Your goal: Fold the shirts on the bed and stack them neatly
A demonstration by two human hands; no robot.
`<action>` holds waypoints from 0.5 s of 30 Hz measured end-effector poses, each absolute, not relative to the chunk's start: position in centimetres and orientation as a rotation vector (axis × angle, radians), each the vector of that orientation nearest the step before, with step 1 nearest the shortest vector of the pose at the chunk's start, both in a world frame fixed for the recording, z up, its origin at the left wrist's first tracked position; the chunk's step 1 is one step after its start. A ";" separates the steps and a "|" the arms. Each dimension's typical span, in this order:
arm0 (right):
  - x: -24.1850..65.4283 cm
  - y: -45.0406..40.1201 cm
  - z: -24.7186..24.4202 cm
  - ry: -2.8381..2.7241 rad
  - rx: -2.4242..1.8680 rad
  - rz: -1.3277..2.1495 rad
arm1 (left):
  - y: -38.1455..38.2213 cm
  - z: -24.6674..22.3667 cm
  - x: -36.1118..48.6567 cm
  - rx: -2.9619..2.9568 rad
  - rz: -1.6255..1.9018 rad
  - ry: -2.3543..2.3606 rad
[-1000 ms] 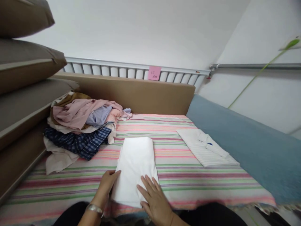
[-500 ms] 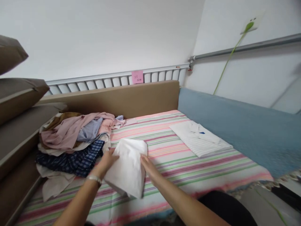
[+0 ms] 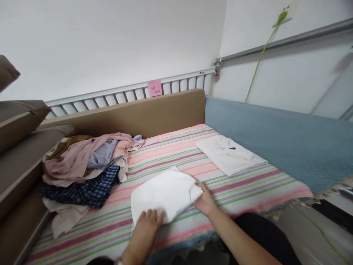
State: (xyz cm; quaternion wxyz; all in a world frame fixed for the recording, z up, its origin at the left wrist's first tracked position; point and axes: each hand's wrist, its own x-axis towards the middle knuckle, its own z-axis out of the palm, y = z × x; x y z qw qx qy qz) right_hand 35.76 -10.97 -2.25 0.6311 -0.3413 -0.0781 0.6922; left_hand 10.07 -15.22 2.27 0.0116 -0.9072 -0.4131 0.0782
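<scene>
A folded white garment (image 3: 162, 191), its exact kind unclear, lies tilted above the striped cover between my hands. My left hand (image 3: 147, 228) grips its near left edge, the fingers on top of the cloth. At the right end, my right hand (image 3: 205, 200) pinches a corner, its thumb uppermost. Further right lies a folded white striped shirt (image 3: 234, 156) with a collar and a small blue patch, touched by neither hand.
A pile of crumpled clothes (image 3: 85, 158) sits on the left, with dark plaid cloth (image 3: 82, 191) low in it. Stacked brown cushions (image 3: 19, 121) rise beside it. A brown padded board (image 3: 138, 112) and a blue backrest (image 3: 261, 127) border the striped cover (image 3: 171, 152).
The white garment has turned and now lies wider across. My left hand has moved down to its near edge, my right hand to the right. The view has shifted slightly.
</scene>
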 end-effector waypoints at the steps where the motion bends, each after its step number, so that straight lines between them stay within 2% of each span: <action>1: 37.2 -12.4 -3.0 -0.171 -0.850 1.591 | -16.3 -0.5 9.0 -2.866 0.199 -1.383; 3: 39.4 -14.4 -3.5 -0.196 -1.011 1.570 | -17.8 -4.5 6.5 -2.945 -0.216 -1.555; 5: 40.7 -15.0 -3.0 -0.315 -1.228 1.444 | -18.1 -5.8 4.1 -2.913 -0.792 -1.870; 7: 41.1 -14.6 -2.2 -0.533 -1.454 1.192 | -17.2 -5.0 2.2 -2.598 -1.358 -2.322; 9: 40.7 -13.5 -1.6 -0.776 -1.597 0.922 | -15.7 -3.1 1.3 -2.144 -1.748 -2.704; 12: 39.4 -11.5 -1.2 -1.091 -1.738 0.702 | -13.3 -0.9 1.4 -1.763 -1.958 -2.999; 15: 38.1 -9.6 -0.7 -1.290 -1.874 0.693 | -11.0 -0.5 2.4 -1.661 -1.945 -3.102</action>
